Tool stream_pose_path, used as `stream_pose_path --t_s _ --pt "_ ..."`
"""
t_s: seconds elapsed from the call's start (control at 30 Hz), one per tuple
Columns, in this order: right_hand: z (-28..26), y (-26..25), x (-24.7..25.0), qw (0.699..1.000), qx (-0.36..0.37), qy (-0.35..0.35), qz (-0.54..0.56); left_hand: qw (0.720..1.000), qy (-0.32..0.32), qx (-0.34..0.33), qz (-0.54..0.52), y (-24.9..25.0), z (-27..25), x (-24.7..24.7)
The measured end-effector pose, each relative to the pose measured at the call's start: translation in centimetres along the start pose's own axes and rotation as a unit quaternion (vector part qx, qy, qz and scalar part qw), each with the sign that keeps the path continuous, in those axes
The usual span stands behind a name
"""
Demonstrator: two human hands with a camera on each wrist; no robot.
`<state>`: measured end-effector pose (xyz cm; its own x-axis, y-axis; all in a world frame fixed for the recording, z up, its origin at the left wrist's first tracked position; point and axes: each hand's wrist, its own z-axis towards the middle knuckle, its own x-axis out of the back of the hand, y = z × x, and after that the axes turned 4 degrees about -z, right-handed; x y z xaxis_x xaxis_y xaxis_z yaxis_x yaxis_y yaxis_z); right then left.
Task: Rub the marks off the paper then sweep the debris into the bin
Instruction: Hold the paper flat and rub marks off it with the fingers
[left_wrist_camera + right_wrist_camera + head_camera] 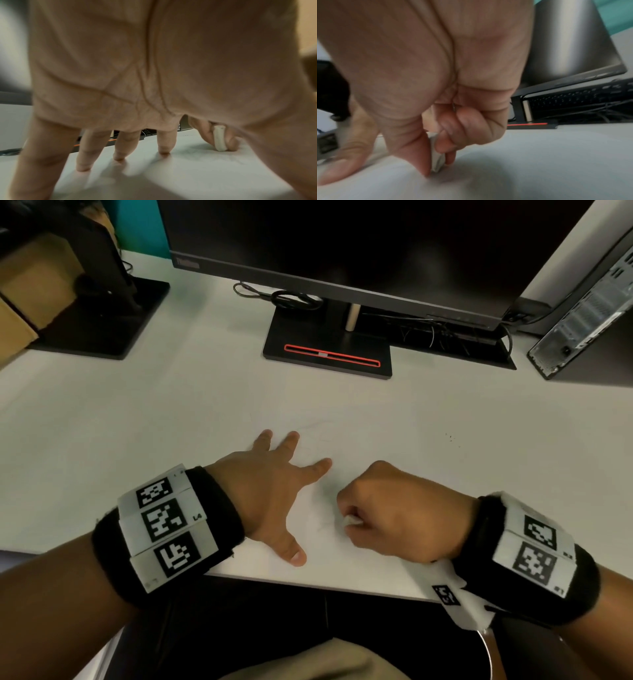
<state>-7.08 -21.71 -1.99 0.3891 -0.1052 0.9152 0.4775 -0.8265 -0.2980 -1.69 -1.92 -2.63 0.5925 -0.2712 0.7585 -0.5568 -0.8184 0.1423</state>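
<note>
A white sheet of paper (pixel 363 446) lies on the white desk; it bears faint pencil marks (pixel 317 428), and its edges are hard to make out. My left hand (pixel 274 491) lies flat on it with fingers spread, and the fingertips (pixel 163 151) press down. My right hand (pixel 387 508) is curled into a fist just right of the left thumb. It pinches a small white eraser (pixel 352 520) between thumb and fingers. The eraser (pixel 219 139) stands on end, and the lower tip of the eraser (pixel 437 161) touches the paper. No bin is in view.
A few dark specks (pixel 450 437) lie on the desk to the right. Behind stand a monitor base (pixel 327 350) with cables, a second black base (pixel 102 316) at the left, a cardboard box (pixel 30 285) and a computer case (pixel 589 313) at the right. The desk edge (pixel 308 581) runs below my hands.
</note>
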Motion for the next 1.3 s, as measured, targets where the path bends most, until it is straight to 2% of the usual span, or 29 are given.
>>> stream_pose_path --t_s 0.13,0.2,0.3,0.47,0.6,0.73,0.9,1.03,1.2,1.3 --pt "0.8 1.9 1.1 0.998 -0.043 0.038 -0.007 1.000 -0.004 0.001 -0.003 0.0 0.0 0.1" --pt "0.8 1.3 0.6 0.999 -0.026 0.035 -0.010 1.000 -0.002 0.000 -0.002 0.0 0.0 0.1" --pt "0.2 0.1 0.3 1.000 0.014 -0.006 0.009 1.000 0.001 -0.001 0.001 -0.1 0.0 0.1" --pt "2.0 2.1 1.7 0.998 -0.053 0.036 -0.023 1.000 -0.002 -0.001 0.002 -0.1 -0.1 0.0" --pt "2.5 0.0 1.0 1.000 0.004 0.004 -0.006 1.000 0.004 -0.005 0.002 -0.1 -0.1 0.0" --pt "3.5 2.1 2.2 0.999 -0.048 0.021 -0.011 1.000 -0.004 -0.001 0.010 -0.1 -0.1 0.1" --pt "3.3 0.6 1.3 1.000 0.001 -0.004 0.006 1.000 -0.003 -0.002 0.014 -0.1 -0.1 0.2" --pt "4.0 2.6 2.4 0.998 -0.057 0.029 0.000 1.000 -0.014 0.007 0.018 0.1 -0.1 0.3" --pt "3.4 0.8 1.3 1.000 -0.003 -0.008 0.015 1.000 -0.011 0.001 0.020 -0.1 -0.1 0.2" --pt "4.0 2.5 2.3 0.999 -0.051 0.020 0.001 0.999 -0.018 0.007 0.027 0.0 -0.2 0.4"
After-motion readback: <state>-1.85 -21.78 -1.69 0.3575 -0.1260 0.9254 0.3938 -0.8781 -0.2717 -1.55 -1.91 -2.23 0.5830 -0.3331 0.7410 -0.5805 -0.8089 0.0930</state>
